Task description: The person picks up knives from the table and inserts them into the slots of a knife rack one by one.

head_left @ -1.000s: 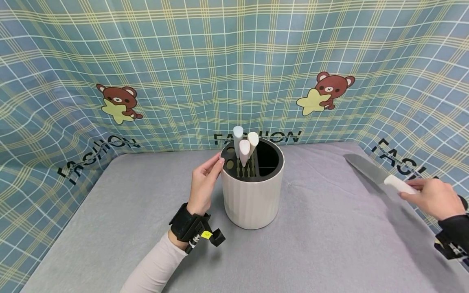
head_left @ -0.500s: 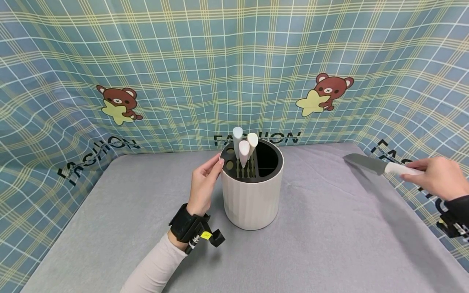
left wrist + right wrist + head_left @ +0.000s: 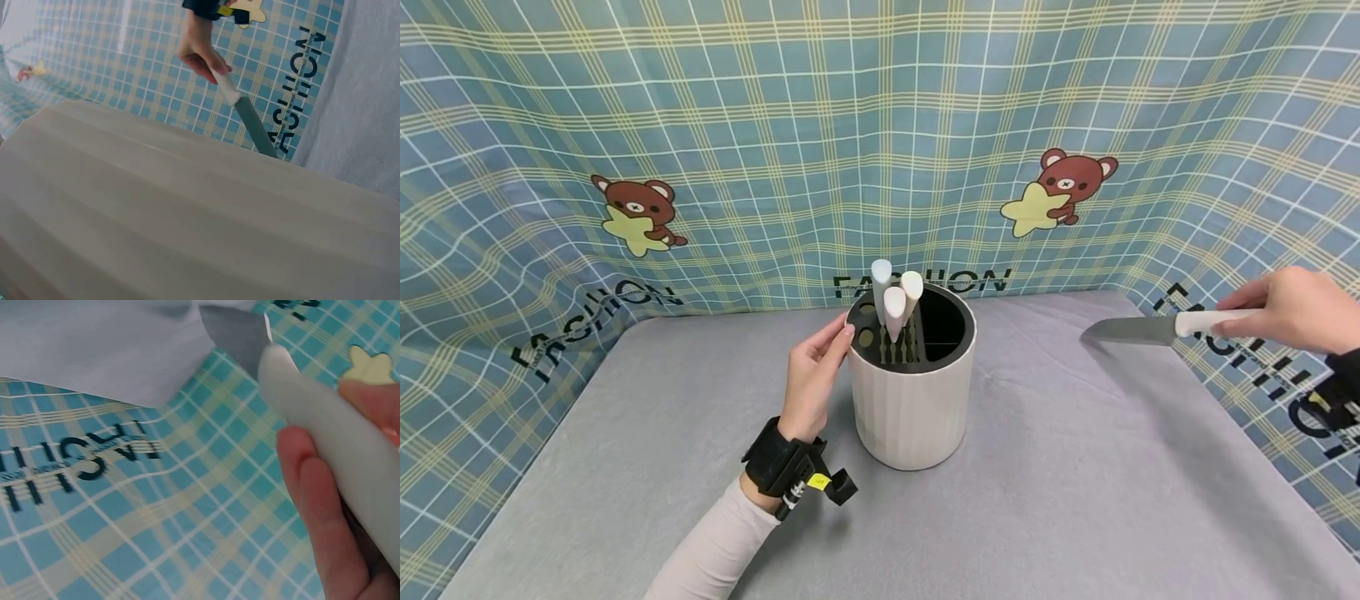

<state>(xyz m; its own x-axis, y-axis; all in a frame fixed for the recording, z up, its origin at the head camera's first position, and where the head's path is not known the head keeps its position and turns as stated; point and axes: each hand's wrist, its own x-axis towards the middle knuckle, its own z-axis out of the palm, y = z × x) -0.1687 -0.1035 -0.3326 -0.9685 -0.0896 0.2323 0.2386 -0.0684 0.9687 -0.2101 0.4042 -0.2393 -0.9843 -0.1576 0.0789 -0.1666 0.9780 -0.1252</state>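
Note:
In the head view, a pale ribbed knife holder [image 3: 912, 417] with a black slotted top stands upright mid-table. Three light-coloured handles [image 3: 894, 308] stick up from its slots; an open compartment [image 3: 942, 321] takes up its right side. My left hand [image 3: 808, 379] holds the rim's left edge between thumb and fingertips. Far to the right, my right hand [image 3: 1292, 310] grips the white handle of a kitchen knife [image 3: 1138, 330]. The broad blade points left, its tip low over the table's far right. In the right wrist view, fingers [image 3: 322, 506] and thumb wrap the handle.
A grey cloth covers the table [image 3: 1037, 500]. Behind and on both sides hangs a blue plaid curtain [image 3: 790, 125] with printed bears and lettering. The knife's shadow falls across the table's right side.
My right hand has risen with the knife and moved slightly left; the blade has turned from slanting down toward me to nearly level. My left hand stays at the holder's rim.

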